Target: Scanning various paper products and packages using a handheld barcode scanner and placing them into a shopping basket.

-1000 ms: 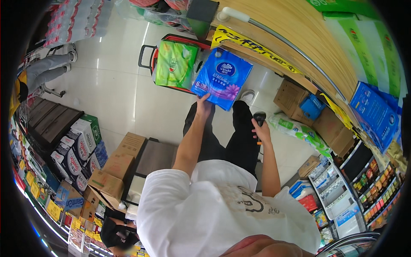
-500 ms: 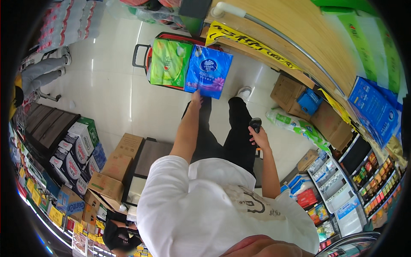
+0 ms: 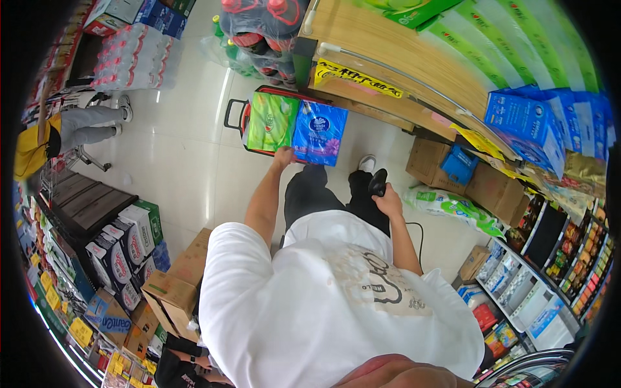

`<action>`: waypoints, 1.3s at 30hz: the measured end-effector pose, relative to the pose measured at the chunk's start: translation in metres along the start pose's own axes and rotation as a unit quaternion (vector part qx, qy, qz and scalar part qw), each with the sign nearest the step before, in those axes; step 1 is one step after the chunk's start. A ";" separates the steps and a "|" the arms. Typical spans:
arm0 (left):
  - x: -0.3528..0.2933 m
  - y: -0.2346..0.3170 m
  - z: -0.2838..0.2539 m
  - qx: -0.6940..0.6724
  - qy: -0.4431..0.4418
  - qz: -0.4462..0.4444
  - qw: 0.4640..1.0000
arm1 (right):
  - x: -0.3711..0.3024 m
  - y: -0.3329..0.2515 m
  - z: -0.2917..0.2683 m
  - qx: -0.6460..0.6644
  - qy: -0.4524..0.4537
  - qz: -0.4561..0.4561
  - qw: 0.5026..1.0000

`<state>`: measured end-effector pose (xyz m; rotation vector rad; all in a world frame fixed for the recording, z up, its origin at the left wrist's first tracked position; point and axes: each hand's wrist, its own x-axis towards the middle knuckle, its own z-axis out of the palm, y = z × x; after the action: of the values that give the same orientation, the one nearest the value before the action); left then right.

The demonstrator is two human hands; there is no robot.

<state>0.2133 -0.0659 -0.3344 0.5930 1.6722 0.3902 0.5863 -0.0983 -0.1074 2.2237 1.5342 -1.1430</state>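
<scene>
Blue pack point(image 3: 320, 132) and green pack point(image 3: 272, 121) both placed, side by side over red basket point(image 3: 261, 153), upper middle of frame. Left hand point(image 3: 283, 156) not yet clear of their lower edge; fingers' grip hidden, cannot tell. Right hand point(image 3: 388, 202), right of centre: fingers closed round black handheld device point(image 3: 378, 183). Versus second ago: blue pack, then held up aslant, now lies beside green; left hand shifted toward green pack's corner.

Left hand point(image 3: 283, 157) beside blue pack point(image 3: 320, 132), red basket point(image 3: 246, 115); right hand point(image 3: 389, 201) gripping scanner point(image 3: 378, 183)
</scene>
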 end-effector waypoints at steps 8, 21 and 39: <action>-0.055 -0.001 0.007 -0.099 -0.048 0.095 0.989 | -0.012 -0.019 -0.026 0.014 0.019 0.014 1.000; -0.109 -0.086 -0.010 -0.053 -0.022 -0.100 0.993 | -0.002 -0.001 -0.025 0.053 0.069 0.002 0.996; -0.098 -0.019 -0.012 0.016 -0.031 -0.037 0.999 | 0.002 0.023 -0.019 0.107 0.081 -0.011 0.991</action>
<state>0.2094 -0.1374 -0.2645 0.5592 1.6377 0.2889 0.6155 -0.0963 -0.1021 2.5013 1.5648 -1.2099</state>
